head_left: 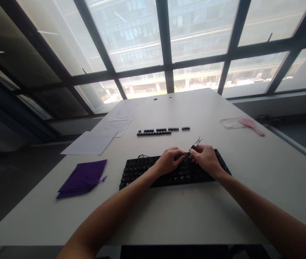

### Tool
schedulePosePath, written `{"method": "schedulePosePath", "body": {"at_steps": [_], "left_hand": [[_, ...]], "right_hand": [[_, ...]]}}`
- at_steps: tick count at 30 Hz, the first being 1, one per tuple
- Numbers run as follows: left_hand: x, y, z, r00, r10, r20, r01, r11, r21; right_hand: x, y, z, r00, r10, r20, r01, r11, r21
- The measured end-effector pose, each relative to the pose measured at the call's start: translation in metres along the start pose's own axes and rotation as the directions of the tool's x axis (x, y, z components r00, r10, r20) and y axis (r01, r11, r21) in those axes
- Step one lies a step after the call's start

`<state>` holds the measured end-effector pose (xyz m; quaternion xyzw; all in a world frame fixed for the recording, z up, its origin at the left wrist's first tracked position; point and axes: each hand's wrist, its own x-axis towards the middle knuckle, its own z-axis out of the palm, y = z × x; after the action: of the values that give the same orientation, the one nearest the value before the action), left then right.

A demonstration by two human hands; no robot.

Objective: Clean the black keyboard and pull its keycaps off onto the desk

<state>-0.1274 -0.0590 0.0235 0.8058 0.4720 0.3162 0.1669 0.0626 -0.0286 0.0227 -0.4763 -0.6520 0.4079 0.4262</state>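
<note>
A black keyboard (174, 178) lies on the white table in front of me. My right hand (205, 160) is over its right half, fingers closed around a wire keycap puller (193, 148). Two bent wire ends stick up from the puller's black middle, and thin wire points down towards the keys. Just left of the puller, my left hand (170, 160) rests above the keyboard with thumb and fingers pinched together; what is between them, if anything, is hidden. Beyond the keyboard, several loose black keycaps (154, 133) stand in two rows.
On the left are a purple drawstring pouch (81, 179) and sheets of paper (89, 142). A pink hairbrush (251, 126) lies on the right beside a clear plastic bag (230, 123). The white table (188, 219) reaches towards tall windows. A cable (143, 156) curls behind the keyboard.
</note>
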Motion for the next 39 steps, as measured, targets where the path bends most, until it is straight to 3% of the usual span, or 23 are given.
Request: {"method": "schedulePosePath", "body": {"at_steps": [3,7,9,11,13,15,21,29,39], "left_hand": [[0.0,0.003,-0.001,1.0,0.005,-0.008,-0.005,1.0,0.002],[0.0,0.004,-0.002,1.0,0.016,0.002,-0.016,1.0,0.007],[0.0,0.004,-0.002,1.0,0.02,0.007,-0.02,1.0,0.011],[-0.001,0.003,-0.002,1.0,0.023,0.013,-0.023,1.0,0.016],[-0.001,0.003,-0.001,0.999,0.03,0.02,-0.03,0.999,0.016],[-0.001,0.002,-0.001,0.999,0.037,0.022,-0.037,0.999,0.016],[-0.001,0.002,0.0,0.998,0.063,0.029,-0.064,0.998,0.023],[0.001,-0.001,0.0,0.997,0.049,0.065,-0.051,0.998,0.022],[0.002,-0.005,0.001,0.998,0.022,0.053,-0.021,0.999,-0.031]], "right_hand": [[-0.001,0.0,0.004,0.992,0.118,0.032,-0.121,0.984,0.131],[-0.002,0.001,0.006,0.985,0.168,0.037,-0.172,0.972,0.159],[-0.002,0.001,0.006,0.995,0.083,0.048,-0.087,0.993,0.08],[-0.004,0.0,0.005,0.994,-0.089,0.057,0.093,0.993,-0.069],[-0.005,0.0,0.005,0.967,-0.244,0.078,0.255,0.947,-0.194],[-0.004,0.0,0.004,0.949,-0.301,0.097,0.316,0.922,-0.225],[0.003,0.004,0.004,0.991,-0.114,0.069,0.117,0.992,-0.046],[0.002,0.009,0.006,0.998,-0.031,0.062,0.018,0.978,0.208],[0.004,0.01,0.005,0.999,0.0,0.037,-0.01,0.96,0.281]]}}
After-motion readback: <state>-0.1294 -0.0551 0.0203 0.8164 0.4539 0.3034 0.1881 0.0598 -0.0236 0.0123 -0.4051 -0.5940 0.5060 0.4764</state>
